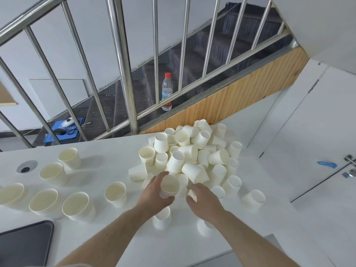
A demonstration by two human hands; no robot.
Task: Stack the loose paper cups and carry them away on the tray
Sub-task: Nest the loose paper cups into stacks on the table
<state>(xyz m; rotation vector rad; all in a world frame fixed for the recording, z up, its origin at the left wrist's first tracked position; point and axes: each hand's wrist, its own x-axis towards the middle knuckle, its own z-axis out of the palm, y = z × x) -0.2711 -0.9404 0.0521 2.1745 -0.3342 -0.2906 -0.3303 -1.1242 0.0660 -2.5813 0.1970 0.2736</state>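
Left hand (154,193) wrapped a light, crushable paper cup (169,186) by its wall; right hand (202,199), beside it, pinched another cup (192,194) from the pile (192,151) beyond both hands.

— How is the table (115,237) laid out?
— A heap of loose cups (194,157) is piled at its far right edge, just before the stair railing (123,74). Upright cup stacks (77,205) are spread across the left half. The tray (25,245) is set at the near left corner.
— And beyond the table?
— A bottle (166,91) is stood on the stairs behind the railing, directly behind the heap.
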